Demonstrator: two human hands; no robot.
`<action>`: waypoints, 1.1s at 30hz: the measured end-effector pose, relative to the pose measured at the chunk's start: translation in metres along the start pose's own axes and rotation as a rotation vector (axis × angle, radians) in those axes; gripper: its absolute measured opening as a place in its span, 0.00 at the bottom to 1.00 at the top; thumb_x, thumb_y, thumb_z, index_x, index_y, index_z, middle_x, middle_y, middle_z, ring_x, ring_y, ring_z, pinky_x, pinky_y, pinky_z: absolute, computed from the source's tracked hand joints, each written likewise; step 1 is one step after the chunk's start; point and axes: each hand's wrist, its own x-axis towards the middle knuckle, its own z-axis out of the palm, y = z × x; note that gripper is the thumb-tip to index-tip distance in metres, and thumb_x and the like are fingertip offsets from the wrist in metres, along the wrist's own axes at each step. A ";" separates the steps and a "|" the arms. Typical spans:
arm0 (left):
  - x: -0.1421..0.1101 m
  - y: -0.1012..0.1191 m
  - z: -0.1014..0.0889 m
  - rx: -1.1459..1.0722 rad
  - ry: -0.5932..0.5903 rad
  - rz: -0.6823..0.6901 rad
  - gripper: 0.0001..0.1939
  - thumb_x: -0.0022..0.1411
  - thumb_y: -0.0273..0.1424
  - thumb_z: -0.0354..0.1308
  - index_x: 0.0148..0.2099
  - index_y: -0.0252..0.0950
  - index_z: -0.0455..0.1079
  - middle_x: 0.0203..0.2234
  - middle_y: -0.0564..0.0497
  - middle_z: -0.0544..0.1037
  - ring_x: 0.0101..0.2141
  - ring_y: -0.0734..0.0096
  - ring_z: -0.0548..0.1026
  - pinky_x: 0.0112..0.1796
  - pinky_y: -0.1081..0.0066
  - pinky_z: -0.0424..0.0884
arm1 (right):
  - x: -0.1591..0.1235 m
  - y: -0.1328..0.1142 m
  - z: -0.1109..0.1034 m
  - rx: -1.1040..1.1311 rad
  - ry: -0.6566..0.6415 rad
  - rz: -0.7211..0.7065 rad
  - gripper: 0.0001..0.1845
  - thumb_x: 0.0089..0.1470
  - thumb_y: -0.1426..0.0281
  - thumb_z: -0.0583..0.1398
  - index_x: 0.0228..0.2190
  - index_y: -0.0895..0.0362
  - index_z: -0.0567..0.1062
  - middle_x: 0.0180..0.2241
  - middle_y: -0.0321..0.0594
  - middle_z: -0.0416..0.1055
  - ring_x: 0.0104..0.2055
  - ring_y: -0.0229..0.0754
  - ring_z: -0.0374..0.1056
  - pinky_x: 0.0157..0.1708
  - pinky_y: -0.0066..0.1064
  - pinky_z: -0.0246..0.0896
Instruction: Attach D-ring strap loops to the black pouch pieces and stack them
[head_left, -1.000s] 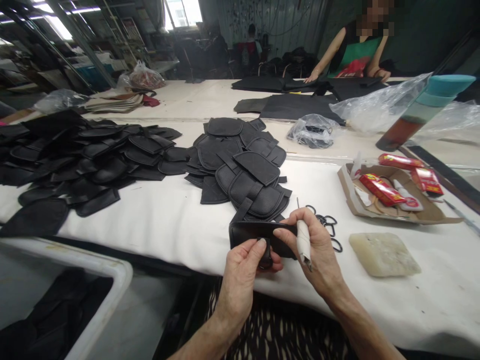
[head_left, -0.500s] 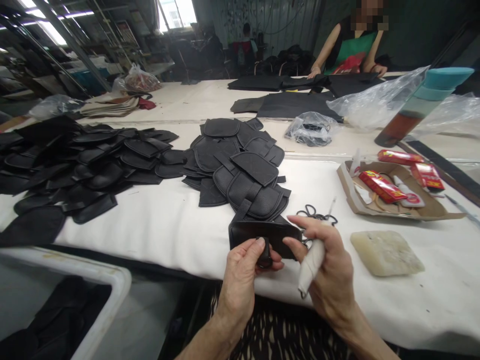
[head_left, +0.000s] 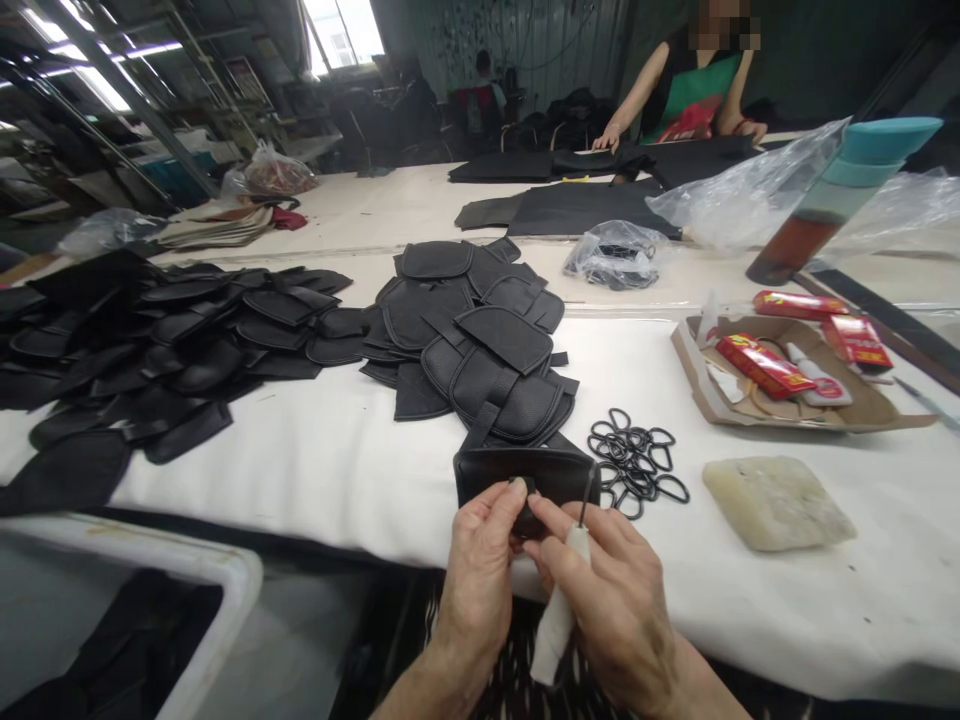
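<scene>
At the table's front edge, my left hand pinches a black leather piece between thumb and fingers, near a small folded strap on it. My right hand keeps an awl with a white wrapped handle in its grip, the thin metal shaft pointing up and away. Its thumb and index fingertips meet the folded strap beside my left thumb. What lies between the fingertips is partly hidden. Just beyond my right hand lies a heap of black metal D-rings. Stitched black leather pieces are stacked behind the held one.
On the right are a yellowish block and a cardboard tray with red boxes and a small white bottle. A tilted drink bottle stands behind. More black pieces pile up left, above a white bin. A co-worker stands opposite.
My right hand has moved left and down from beside the leather piece to the folded strap, bringing the awl along and uncovering the D-rings. My left hand keeps its pinch.
</scene>
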 end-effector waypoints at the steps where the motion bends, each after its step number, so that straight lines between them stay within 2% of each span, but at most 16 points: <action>1: 0.000 -0.001 0.000 0.001 -0.001 0.005 0.10 0.54 0.34 0.63 0.27 0.33 0.68 0.19 0.57 0.67 0.20 0.82 0.65 0.22 0.81 0.61 | 0.000 0.000 0.000 -0.018 0.005 -0.018 0.08 0.56 0.79 0.55 0.29 0.60 0.72 0.37 0.52 0.78 0.32 0.47 0.70 0.27 0.36 0.63; 8: 0.001 -0.004 -0.002 -0.031 -0.003 0.004 0.10 0.54 0.34 0.63 0.27 0.34 0.67 0.20 0.57 0.68 0.22 0.80 0.66 0.25 0.79 0.63 | 0.003 -0.002 -0.003 -0.048 0.032 -0.061 0.09 0.57 0.80 0.53 0.30 0.62 0.73 0.35 0.54 0.78 0.31 0.47 0.71 0.26 0.35 0.65; 17: 0.001 -0.001 -0.001 0.054 0.035 0.004 0.11 0.53 0.36 0.63 0.28 0.34 0.67 0.20 0.57 0.68 0.23 0.77 0.67 0.26 0.78 0.62 | 0.003 -0.002 -0.003 -0.033 0.010 -0.061 0.10 0.56 0.80 0.53 0.29 0.61 0.73 0.34 0.55 0.78 0.31 0.47 0.71 0.25 0.36 0.65; 26: 0.001 -0.001 -0.004 0.111 0.005 0.023 0.12 0.55 0.36 0.62 0.27 0.34 0.65 0.20 0.57 0.67 0.22 0.80 0.63 0.24 0.79 0.60 | 0.004 -0.004 -0.002 -0.023 0.001 -0.047 0.11 0.56 0.81 0.52 0.29 0.61 0.73 0.32 0.54 0.78 0.30 0.47 0.71 0.24 0.35 0.64; 33: 0.000 0.002 -0.001 0.115 0.025 0.001 0.13 0.53 0.36 0.62 0.25 0.33 0.65 0.19 0.58 0.67 0.21 0.81 0.64 0.24 0.79 0.60 | -0.001 -0.005 0.002 -0.074 -0.002 -0.124 0.09 0.54 0.81 0.54 0.30 0.64 0.74 0.32 0.59 0.77 0.33 0.51 0.72 0.26 0.37 0.64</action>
